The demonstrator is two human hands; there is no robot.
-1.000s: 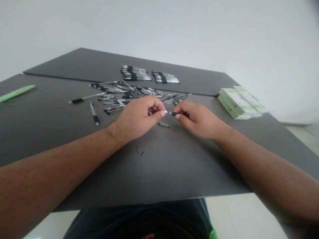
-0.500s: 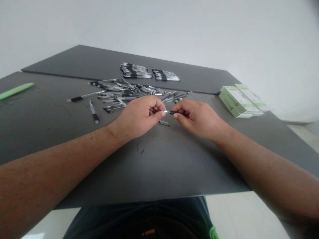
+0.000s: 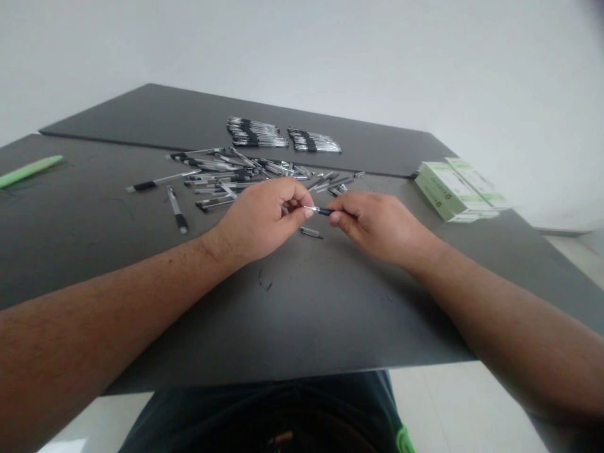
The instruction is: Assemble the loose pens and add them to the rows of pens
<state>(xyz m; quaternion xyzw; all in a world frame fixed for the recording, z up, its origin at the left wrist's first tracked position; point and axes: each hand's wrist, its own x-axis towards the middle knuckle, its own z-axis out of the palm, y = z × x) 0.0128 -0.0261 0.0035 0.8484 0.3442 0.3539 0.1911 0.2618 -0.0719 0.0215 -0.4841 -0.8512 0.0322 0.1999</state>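
Between my two hands is a pen (image 3: 323, 211) with a black grip and a silvery tip. My left hand (image 3: 268, 217) pinches the tip end between thumb and forefinger. My right hand (image 3: 372, 223) is closed round the grip end, and its fingers hide the rest of the barrel. Just below, a short clear pen cap or part (image 3: 311, 233) lies on the grey table (image 3: 302, 314). Behind my hands spreads a loose heap of clear pens with black grips (image 3: 221, 179), partly hidden by my left hand.
Farther back lie two neat rows of pens, a left row (image 3: 257, 133) and a right row (image 3: 314, 141). Green-and-white boxes (image 3: 453, 192) stand at the right. A light green long object (image 3: 31, 171) lies far left. One pen (image 3: 177, 211) lies apart, left of the heap.
My right hand has shifted very slightly to the right, showing a little more of the black grip. My left hand keeps its pinch on the tip end.
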